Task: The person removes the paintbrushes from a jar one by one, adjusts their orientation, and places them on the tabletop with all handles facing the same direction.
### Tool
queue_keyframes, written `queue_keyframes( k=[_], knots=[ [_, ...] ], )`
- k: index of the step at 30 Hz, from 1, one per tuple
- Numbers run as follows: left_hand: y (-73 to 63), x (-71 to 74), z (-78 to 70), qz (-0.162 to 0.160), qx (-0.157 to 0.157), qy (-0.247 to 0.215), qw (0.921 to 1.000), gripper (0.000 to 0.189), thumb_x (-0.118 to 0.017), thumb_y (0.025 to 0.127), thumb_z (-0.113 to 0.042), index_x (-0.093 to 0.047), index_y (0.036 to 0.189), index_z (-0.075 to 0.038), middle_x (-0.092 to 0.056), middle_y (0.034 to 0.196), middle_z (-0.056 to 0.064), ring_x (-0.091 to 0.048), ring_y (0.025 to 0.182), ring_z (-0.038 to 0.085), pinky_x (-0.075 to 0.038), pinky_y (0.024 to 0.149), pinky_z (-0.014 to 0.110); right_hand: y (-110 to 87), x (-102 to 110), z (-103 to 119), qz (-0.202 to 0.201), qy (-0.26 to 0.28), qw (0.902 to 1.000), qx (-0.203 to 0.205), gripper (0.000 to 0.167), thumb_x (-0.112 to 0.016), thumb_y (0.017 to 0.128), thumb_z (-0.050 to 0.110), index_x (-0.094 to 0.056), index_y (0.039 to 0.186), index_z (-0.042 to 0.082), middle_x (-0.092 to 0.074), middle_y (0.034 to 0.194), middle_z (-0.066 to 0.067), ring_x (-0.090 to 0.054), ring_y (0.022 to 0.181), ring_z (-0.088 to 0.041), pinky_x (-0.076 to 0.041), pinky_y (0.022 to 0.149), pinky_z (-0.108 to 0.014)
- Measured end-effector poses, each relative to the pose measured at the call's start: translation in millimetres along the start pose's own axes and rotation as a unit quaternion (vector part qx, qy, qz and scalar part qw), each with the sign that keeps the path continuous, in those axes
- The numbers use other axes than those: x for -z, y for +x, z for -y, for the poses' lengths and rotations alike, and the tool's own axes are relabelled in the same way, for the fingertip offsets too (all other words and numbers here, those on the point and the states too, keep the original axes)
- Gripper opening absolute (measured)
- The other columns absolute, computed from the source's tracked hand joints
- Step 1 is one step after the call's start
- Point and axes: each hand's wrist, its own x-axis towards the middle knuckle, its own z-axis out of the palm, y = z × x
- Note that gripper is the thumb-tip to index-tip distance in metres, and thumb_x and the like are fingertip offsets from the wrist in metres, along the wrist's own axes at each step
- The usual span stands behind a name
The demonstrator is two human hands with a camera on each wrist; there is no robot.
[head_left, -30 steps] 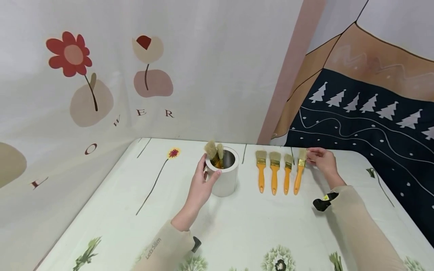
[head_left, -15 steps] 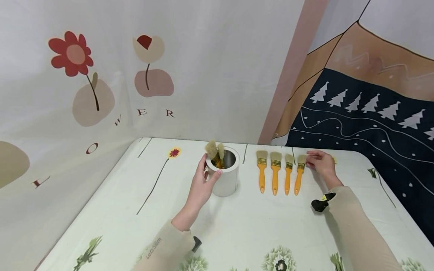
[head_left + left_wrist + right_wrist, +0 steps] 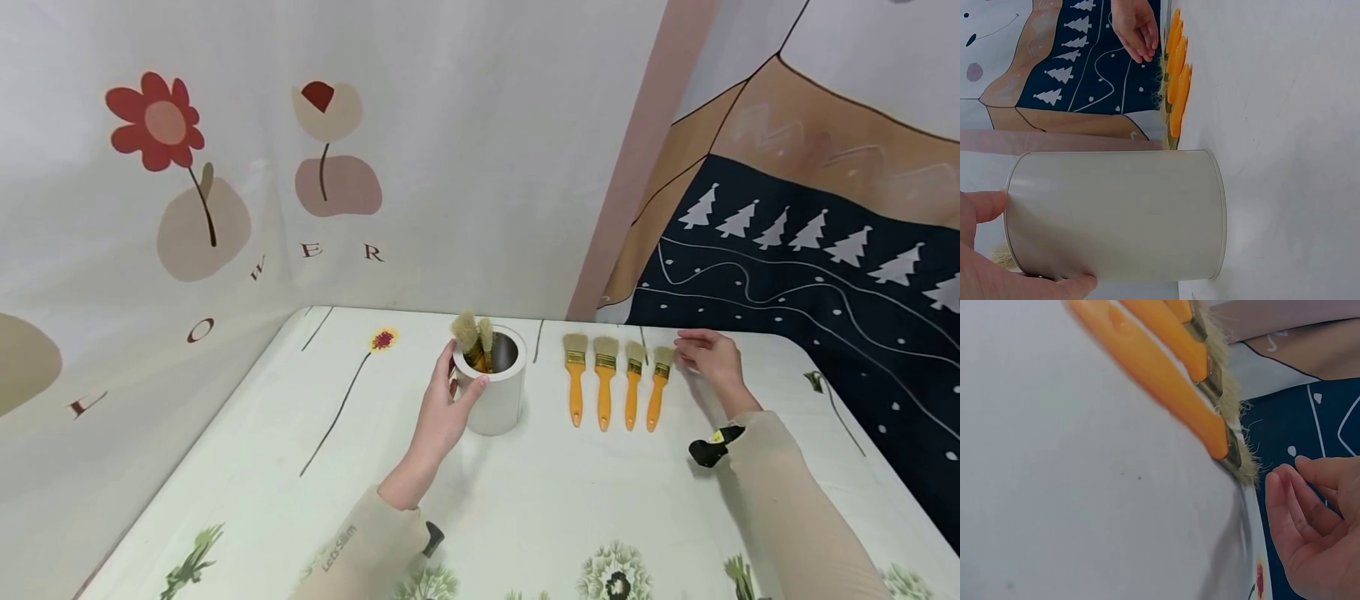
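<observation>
My left hand [image 3: 438,421] grips the white cylindrical can [image 3: 497,408] near its rim, thumb at the front and fingers round the left side. In the left wrist view the can [image 3: 1116,215] fills the middle. Paintbrushes [image 3: 468,333] stand in it, bristles up. To the right, several orange-handled paintbrushes lie in a row, bristles toward the back. My right hand [image 3: 716,367] hovers just right of the rightmost paintbrush [image 3: 657,396], its fingers loosely bent around nothing. In the right wrist view a small gap separates the fingertips from that brush's bristles [image 3: 1247,465].
A pale cloth with printed flowers covers the table [image 3: 555,500]. Behind it hangs a white printed curtain [image 3: 465,192], and a dark blue cloth with white trees [image 3: 787,275] hangs at the right. The table's back edge lies close behind the brushes.
A second ago my right hand was at the bristles of the rightmost paintbrush, which reached farther back. That brush now lies lower, and the hand has let go. My left hand stays on the can.
</observation>
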Motion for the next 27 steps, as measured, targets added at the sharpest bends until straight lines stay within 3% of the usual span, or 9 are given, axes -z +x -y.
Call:
queue_keyframes(
  k=[17,27],
  knots=[
    [0.0,1.0,0.4,0.002,0.0,0.006,1.0,0.079,-0.06,0.101,-0.024,-0.011,0.16,-0.007,-0.012,0.167,0.017,-0.015,0.155,0.035,-0.023,0.126,0.051,-15.9,-11,10,0.007,0.039,0.9991,0.014,0.039,-0.059,0.099,0.008,-0.053,0.136,-0.004,-0.057,0.081,0.026,-0.06,0.078,0.01,-0.06,0.076,-0.014],
    [-0.5,0.7,-1.1,0.002,0.001,0.008,1.0,0.078,-0.059,0.101,-0.024,-0.011,0.16,-0.006,-0.011,0.168,0.016,-0.015,0.155,0.035,-0.023,0.126,0.05,-24.9,-17,10,0.036,0.069,0.9966,0.029,0.042,-0.061,0.098,0.01,-0.052,0.136,-0.007,-0.06,0.079,0.027,-0.061,0.076,0.011,-0.059,0.074,-0.011]
  ],
)
